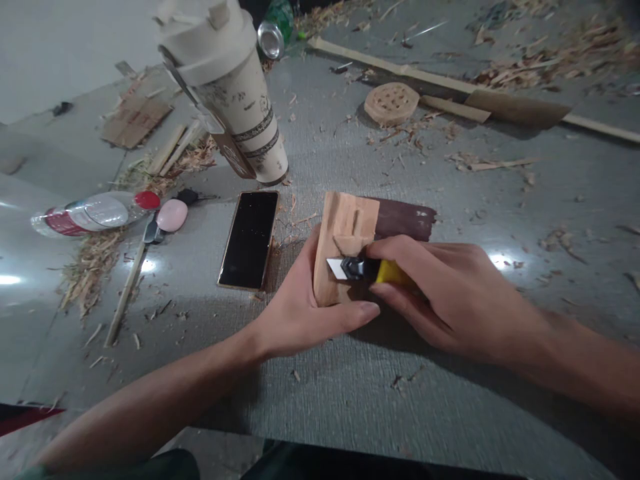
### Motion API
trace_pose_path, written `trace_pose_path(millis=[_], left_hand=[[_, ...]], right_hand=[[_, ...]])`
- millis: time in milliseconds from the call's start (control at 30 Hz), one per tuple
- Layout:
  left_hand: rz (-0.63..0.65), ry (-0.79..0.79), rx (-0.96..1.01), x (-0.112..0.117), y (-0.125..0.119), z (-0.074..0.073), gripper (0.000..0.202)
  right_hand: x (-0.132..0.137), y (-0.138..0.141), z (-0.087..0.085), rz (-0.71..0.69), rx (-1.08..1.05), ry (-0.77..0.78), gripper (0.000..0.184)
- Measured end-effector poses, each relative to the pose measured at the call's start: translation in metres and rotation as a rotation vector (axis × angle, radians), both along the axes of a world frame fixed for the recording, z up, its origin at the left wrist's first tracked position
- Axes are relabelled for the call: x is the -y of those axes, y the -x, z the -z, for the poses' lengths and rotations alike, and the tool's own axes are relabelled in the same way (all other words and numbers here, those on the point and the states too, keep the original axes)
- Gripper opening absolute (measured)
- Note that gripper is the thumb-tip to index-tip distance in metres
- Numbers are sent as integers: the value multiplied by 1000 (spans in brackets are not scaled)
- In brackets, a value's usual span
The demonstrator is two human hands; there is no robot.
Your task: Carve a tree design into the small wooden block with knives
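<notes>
A pale wooden block [343, 230] with a carved groove lies on the grey mat [350, 400], its far end dark brown. My left hand [305, 307] is closed round the block's near end and steadies it. My right hand [445, 287] grips a yellow-handled utility knife [367, 269]. The knife's short blade rests against the face of the block, just below the groove.
A black phone [250, 239] lies left of the block, behind it a tall beige lidded cup [235, 87]. A plastic bottle [93, 212], a pink oval object [171, 215], sticks and shavings lie at the left. A round perforated wooden disc [391, 103] and long slats lie at the back.
</notes>
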State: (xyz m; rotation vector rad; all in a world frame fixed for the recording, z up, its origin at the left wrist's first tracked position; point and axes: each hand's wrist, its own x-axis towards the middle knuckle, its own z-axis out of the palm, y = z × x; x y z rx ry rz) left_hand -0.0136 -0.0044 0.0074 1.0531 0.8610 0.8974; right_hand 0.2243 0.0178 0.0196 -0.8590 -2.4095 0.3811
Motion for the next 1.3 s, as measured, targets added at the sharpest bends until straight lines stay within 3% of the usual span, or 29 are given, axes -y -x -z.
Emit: trace_pose_path(millis=[133,300,467,700,800,967,1133,1300], left_hand=[[-57,-44,-33,1,2,1,84],[-181,-108,-145,1,1,3,50],[-294,-70,-114,1,0,7,21],[-451,-99,-158,-2,2,11,19],[-442,-107,-163,-2,0,9,15],[-396,-154,-240,0,-2,3,28],[-407,-118,-256,3,-2,-2,35],[-457,-117,-224,5,1,2,28]], right_hand=[[-1,-3,1,74,0,35,22],[0,-5,1,106,-13,52,23],[-1,-5,-4,115,-30,62,23],[0,-6,-2,149,-49,36,23],[2,-8,-2,199,-100,57,22],[5,-10,-5,317,-125,44,21],[6,-12,-6,352,-135,13,24],[4,-11,-8,350,-114,10,22]])
